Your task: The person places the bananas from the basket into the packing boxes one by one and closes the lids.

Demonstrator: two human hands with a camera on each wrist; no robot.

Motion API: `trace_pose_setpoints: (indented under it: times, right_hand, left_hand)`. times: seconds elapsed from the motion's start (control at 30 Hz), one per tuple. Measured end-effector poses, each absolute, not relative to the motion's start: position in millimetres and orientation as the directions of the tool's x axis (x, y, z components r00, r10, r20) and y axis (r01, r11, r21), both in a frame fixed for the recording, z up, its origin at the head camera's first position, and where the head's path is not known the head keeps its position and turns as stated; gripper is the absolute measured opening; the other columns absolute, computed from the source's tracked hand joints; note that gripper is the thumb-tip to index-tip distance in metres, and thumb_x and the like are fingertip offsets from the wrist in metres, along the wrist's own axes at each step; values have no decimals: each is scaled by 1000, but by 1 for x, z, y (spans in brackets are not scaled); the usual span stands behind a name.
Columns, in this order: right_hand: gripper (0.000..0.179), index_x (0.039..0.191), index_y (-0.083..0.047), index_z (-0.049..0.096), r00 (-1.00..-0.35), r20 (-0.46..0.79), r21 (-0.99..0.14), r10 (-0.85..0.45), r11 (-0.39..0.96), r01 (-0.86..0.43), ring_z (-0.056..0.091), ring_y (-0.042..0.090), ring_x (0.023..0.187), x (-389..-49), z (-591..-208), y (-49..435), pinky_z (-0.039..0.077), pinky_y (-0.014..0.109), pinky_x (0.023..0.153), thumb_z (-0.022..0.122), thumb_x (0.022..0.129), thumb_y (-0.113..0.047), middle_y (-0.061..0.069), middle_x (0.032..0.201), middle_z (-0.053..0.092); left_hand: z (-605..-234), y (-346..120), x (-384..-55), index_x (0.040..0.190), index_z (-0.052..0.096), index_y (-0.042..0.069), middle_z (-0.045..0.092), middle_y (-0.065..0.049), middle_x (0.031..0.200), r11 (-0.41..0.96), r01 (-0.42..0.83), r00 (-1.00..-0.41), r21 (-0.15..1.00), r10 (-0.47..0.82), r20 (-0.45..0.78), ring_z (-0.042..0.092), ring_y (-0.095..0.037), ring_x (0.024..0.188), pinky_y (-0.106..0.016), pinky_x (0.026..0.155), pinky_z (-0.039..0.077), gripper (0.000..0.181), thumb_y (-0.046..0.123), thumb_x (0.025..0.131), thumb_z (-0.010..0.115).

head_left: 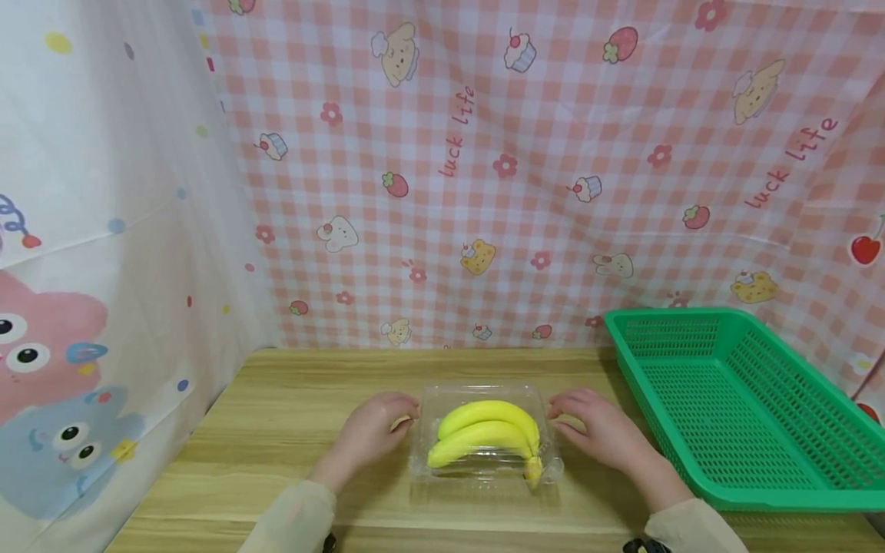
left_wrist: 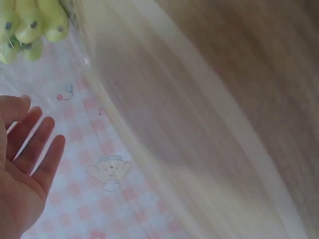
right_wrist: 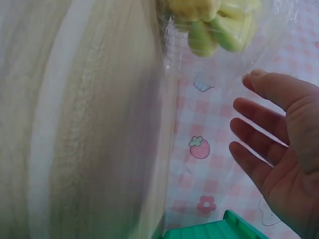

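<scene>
A clear plastic clamshell box point(head_left: 430, 399) stands on the wooden table in the head view, with a bunch of yellow bananas point(head_left: 484, 442) inside. Beside the box's left side is my left hand point(head_left: 373, 432), its fingers relaxed and slightly bent. My right hand point(head_left: 603, 428) is at the opposite side in a similar pose. Whether the fingertips touch the plastic I cannot tell. Both wrist views show spread fingers with nothing between them, near the clear wall, and the greenish banana ends point(left_wrist: 30, 25) behind it.
To the right on the table sits a green plastic basket point(head_left: 684, 476) with slotted walls. A pink checked cloth point(head_left: 449, 215) hangs behind the wooden table point(head_left: 276, 430). A white cartoon-print curtain point(head_left: 159, 230) hangs on the left.
</scene>
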State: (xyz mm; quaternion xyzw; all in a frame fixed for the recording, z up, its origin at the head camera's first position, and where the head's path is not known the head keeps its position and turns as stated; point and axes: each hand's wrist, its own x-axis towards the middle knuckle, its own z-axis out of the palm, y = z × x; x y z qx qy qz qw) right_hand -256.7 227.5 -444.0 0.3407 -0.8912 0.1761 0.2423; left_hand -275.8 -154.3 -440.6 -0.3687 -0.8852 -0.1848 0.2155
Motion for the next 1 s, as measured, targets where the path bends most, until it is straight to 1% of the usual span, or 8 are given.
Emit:
trace_pose_setpoints:
  times: [0.17, 0.37, 0.43, 0.57, 0.67, 0.77, 0.83, 1.0]
  right_hand:
    - [12, 95, -16, 73, -707, 519, -205, -481, 732, -650, 62, 28, 104, -246, -441, 226, 52, 48, 90, 78, 84, -13, 7, 110, 69]
    - [15, 90, -19, 71, -707, 557, -278, -436, 705, -653, 64, 23, 98, -238, -440, 221, 54, 46, 86, 79, 81, -9, 1, 103, 70]
    - [18, 88, -20, 70, -715, 563, -318, -416, 689, -651, 64, 20, 95, -234, -439, 220, 55, 44, 83, 79, 81, -7, -2, 100, 69]
    - [20, 87, -22, 68, -773, 521, -436, -362, 665, -606, 64, 17, 92, -227, -439, 218, 58, 38, 78, 78, 83, -6, -4, 99, 68]
    - [13, 90, -17, 69, -833, 450, -555, -322, 630, -543, 66, 21, 92, -223, -438, 217, 59, 34, 76, 75, 86, -6, -1, 100, 67]
    - [10, 97, -7, 68, -892, 361, -668, -273, 592, -451, 67, 26, 93, -220, -438, 216, 59, 31, 77, 73, 89, -8, 4, 100, 67]
    - [18, 103, -1, 66, -921, 304, -721, -243, 574, -389, 67, 28, 93, -218, -438, 215, 58, 31, 78, 73, 89, -10, 7, 101, 67]
    - [38, 120, 9, 58, -967, 172, -813, -190, 527, -248, 67, 27, 92, -211, -438, 212, 58, 34, 77, 71, 91, -13, 13, 105, 67]
  left_hand:
    - [-440, -152, -266, 88, 73, 10, 71, -4, 99, 698, 686, -685, 207, 523, 508, 66, -21, 95, -38, 84, 56, 12, 2, 81, 78]
    - [-440, -149, -252, 88, 74, 12, 70, -1, 98, 733, 603, -769, 315, 427, 476, 66, -19, 93, -38, 83, 57, 8, 6, 83, 77]
    - [-439, -148, -247, 88, 74, 12, 70, 0, 95, 735, 577, -791, 357, 395, 467, 66, -19, 91, -37, 80, 57, 8, 6, 83, 77]
    - [-439, -148, -238, 90, 73, 12, 70, 1, 93, 711, 520, -843, 474, 338, 418, 66, -18, 87, -29, 72, 57, 6, 7, 86, 74]
    - [-440, -149, -232, 94, 72, 10, 69, -1, 95, 658, 473, -879, 586, 309, 363, 67, -20, 86, -25, 70, 57, 7, 7, 88, 72]
    - [-440, -150, -228, 99, 70, 7, 70, -3, 96, 599, 414, -910, 685, 284, 302, 67, -20, 85, -24, 71, 56, 11, 10, 89, 72]
    - [-441, -150, -226, 103, 69, 4, 70, -4, 96, 557, 377, -925, 740, 275, 264, 66, -20, 85, -24, 72, 55, 16, 11, 89, 73]
    - [-440, -151, -220, 115, 62, -8, 67, -10, 98, 392, 233, -955, 890, 265, 133, 64, -22, 86, -29, 67, 59, 34, 11, 89, 73]
